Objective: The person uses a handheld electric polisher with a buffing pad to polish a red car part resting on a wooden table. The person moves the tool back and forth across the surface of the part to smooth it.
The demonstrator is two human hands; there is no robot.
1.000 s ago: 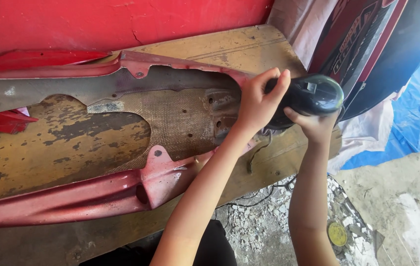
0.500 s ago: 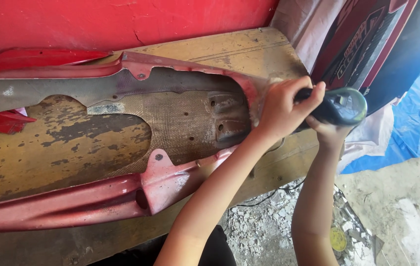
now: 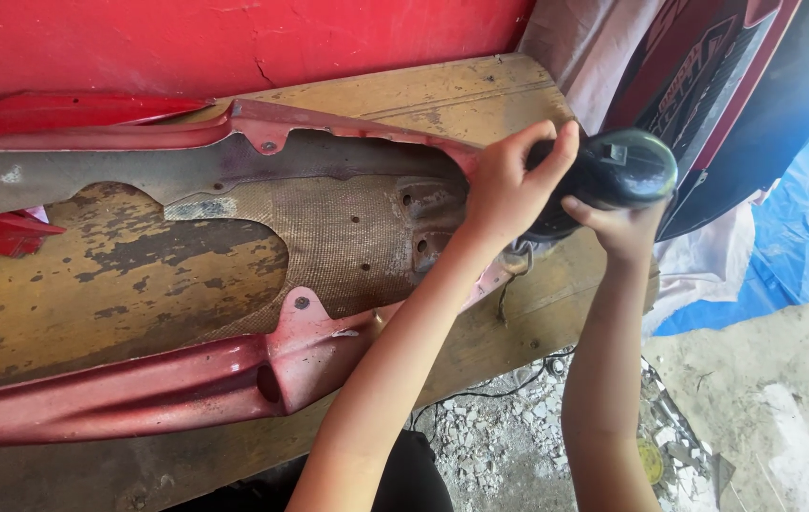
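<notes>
Hands grip dark power tool, prob. sander, w/ red panel beside.

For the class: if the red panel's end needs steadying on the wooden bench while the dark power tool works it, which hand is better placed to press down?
Probably the left hand: it sits over the red panel, while the right hand supports the power tool from beneath.

Both forearms bare — no sleeves, gloves, rings; dark garment at lap.

Only one bit of lettering up here: a black panel with red-and-white graphics, leaning top right.
</notes>
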